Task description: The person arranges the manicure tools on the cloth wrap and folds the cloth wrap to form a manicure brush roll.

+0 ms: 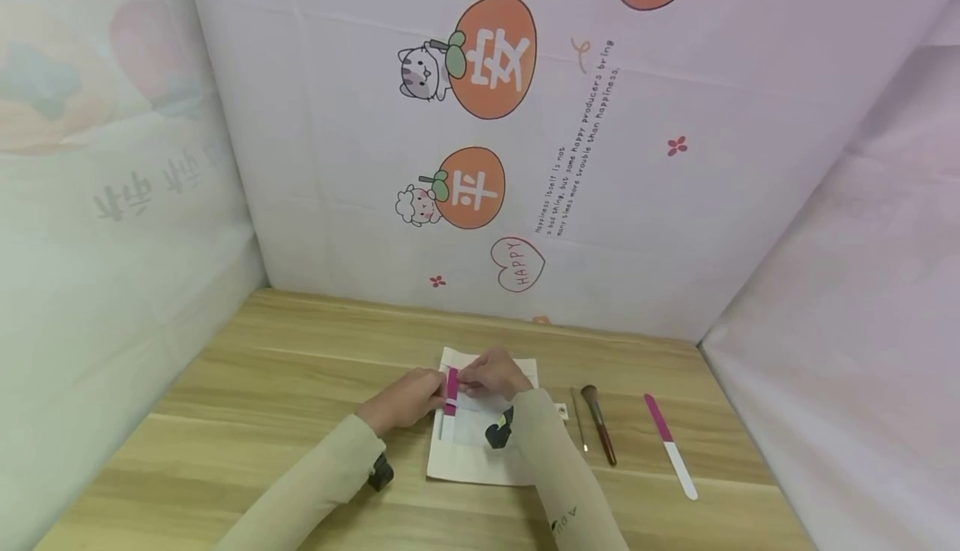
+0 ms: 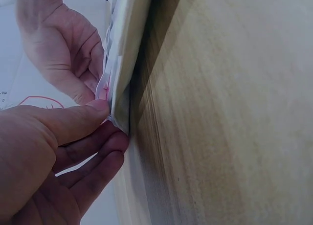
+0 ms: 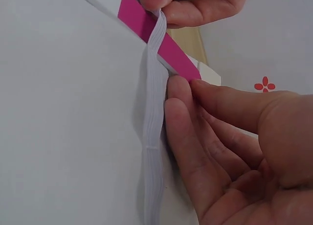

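A white fabric pad (image 1: pixel 480 463) lies on the wooden table under both hands. Along it runs a white ribbed elastic band (image 3: pixel 152 112), which crosses over a flat magenta strip (image 1: pixel 452 384). My left hand (image 1: pixel 408 401) pinches the band between thumb and finger where it passes over the strip, near the pad's left edge. With thumb and fingertips my right hand (image 1: pixel 495 374) pinches one end of the magenta strip, seen close up in the right wrist view. From the left wrist view, the strip is mostly hidden behind the pad's edge.
To the right of the pad lie a thin stick (image 1: pixel 579 419), a brush (image 1: pixel 600 426) with a dark handle, and a flat magenta-and-white stick (image 1: pixel 670 445). A printed white cloth (image 1: pixel 337 159) stands behind the wooden table (image 1: pixel 247 418).
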Demonstrator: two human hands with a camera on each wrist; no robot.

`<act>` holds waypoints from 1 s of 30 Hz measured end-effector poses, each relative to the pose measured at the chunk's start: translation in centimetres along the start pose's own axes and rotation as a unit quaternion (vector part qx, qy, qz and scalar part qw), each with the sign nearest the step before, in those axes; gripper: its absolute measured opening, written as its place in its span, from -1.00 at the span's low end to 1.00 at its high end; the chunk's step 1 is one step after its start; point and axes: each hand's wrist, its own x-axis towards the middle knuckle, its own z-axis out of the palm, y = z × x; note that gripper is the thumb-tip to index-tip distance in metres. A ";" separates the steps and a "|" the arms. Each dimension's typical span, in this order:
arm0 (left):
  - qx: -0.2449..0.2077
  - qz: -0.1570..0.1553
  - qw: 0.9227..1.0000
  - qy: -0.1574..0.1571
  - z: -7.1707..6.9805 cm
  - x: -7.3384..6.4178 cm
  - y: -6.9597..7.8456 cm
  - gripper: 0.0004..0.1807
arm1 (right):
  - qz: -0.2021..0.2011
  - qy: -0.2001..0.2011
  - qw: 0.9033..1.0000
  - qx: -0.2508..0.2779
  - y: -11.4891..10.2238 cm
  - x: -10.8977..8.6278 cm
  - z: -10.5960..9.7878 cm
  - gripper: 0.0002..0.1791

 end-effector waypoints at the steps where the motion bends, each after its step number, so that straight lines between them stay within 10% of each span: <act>1: -0.001 0.000 1.000 0.001 0.1 0.0 0.0 -0.88 | -0.001 -0.001 1.000 -0.003 0.0 0.0 0.0 -0.83; 15: -0.011 0.000 1.000 -0.013 -0.3 0.3 0.6 -0.89 | -0.043 0.022 0.995 -0.089 1.2 -2.3 -7.4 -0.80; 30: 0.006 0.008 1.000 -0.024 0.2 1.7 1.7 -0.92 | -0.036 0.071 0.956 -0.283 5.7 -9.9 -20.5 -0.57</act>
